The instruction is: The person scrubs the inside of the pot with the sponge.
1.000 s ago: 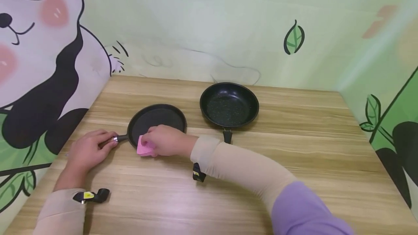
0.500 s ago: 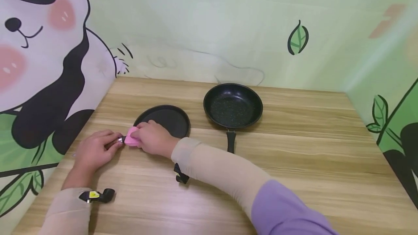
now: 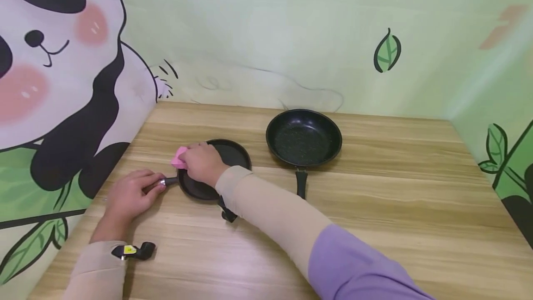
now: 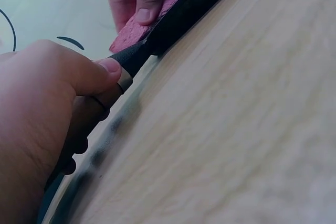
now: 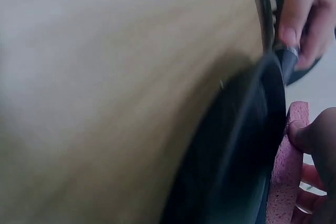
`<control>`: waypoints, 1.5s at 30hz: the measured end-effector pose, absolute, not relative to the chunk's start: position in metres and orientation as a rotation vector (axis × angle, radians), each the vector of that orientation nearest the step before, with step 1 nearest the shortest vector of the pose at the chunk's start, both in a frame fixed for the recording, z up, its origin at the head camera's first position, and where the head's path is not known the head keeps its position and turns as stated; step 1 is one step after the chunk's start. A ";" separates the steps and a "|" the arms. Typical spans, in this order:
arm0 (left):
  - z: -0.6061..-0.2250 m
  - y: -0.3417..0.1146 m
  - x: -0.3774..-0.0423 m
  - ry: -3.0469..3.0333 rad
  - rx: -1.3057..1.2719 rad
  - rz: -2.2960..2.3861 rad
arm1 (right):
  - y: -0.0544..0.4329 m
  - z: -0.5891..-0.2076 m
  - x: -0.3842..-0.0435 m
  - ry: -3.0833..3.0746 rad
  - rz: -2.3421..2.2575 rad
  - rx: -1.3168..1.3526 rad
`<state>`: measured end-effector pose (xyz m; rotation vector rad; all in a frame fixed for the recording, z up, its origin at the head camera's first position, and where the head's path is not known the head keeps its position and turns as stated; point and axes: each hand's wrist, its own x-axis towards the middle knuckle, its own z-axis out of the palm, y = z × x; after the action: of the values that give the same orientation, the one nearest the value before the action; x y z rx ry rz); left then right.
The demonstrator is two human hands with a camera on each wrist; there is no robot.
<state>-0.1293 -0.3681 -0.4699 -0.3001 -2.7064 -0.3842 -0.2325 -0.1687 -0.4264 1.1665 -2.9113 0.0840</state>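
Note:
My left hand (image 3: 132, 194) grips the handle (image 3: 168, 181) of a flat black pan (image 3: 230, 153) on the left half of the table. In the left wrist view its thumb lies along the handle by the metal collar (image 4: 125, 79). My right hand (image 3: 205, 163) pinches a pink sponge (image 3: 179, 158) at the pan's left rim, a little beyond the handle joint. In the right wrist view the porous sponge (image 5: 286, 182) stands against the outer wall of the pan (image 5: 226, 145), thumb on one face and fingers behind. The right hand and forearm cover part of the pan.
A deeper black frying pan (image 3: 304, 138) stands to the right of the flat one, its handle (image 3: 301, 184) pointing toward me and partly behind my right sleeve. The wooden table (image 3: 395, 189) meets a printed wall (image 3: 266, 36) along its back edge.
My right hand has carried the sponge from the pan's near rim, leftward past the handle joint, to the rim's far-left side. The left hand keeps its grip on the handle. The head view has shifted slightly.

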 end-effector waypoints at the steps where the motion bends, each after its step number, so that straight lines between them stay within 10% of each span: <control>1: -0.470 -0.367 -0.129 -2.716 -0.295 -0.387 | -0.166 -0.426 -0.236 -2.912 0.087 1.152; 17: -0.473 -0.363 -0.128 -2.753 -0.249 -0.434 | -0.108 -0.426 -0.286 -2.951 0.210 0.989; 45: -0.468 -0.367 -0.129 -2.781 -0.237 -0.434 | -0.105 -0.420 -0.230 -2.906 0.279 1.345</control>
<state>-0.1285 -0.3668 -0.4679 -0.2366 -2.7810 -0.4336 -0.2302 -0.1049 -0.4200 1.3449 -2.9063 0.2792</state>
